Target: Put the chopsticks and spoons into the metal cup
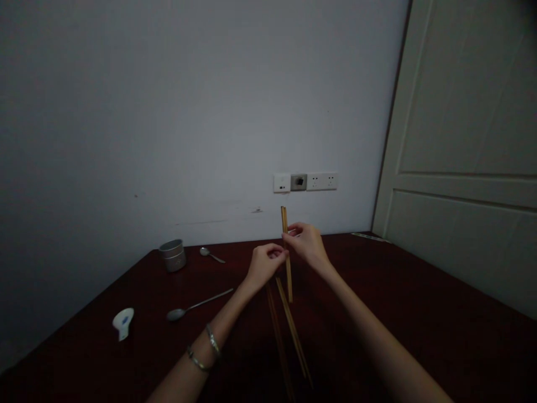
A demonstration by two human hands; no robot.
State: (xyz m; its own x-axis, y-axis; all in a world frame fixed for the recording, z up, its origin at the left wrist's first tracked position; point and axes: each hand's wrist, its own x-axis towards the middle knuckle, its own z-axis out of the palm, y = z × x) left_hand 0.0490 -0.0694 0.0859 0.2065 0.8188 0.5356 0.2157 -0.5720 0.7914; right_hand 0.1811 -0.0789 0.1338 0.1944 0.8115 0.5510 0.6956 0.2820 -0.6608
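Observation:
A pair of light wooden chopsticks stands nearly upright above the table, its two sticks side by side. My right hand pinches the pair in its upper half. Lower down, the closed fingertips of my left hand grip the same pair from the left. Beneath the hands another light pair of chopsticks lies slanting on the table. Just left of it lie darker reddish-brown chopsticks, partly lost in shadow. Two bangles circle my left wrist.
On the dark red table, a grey metal cup stands at the back left. Near it lie a small spoon, a long-handled metal spoon and a white ceramic spoon. A thin strip lies back right. Wall sockets are behind.

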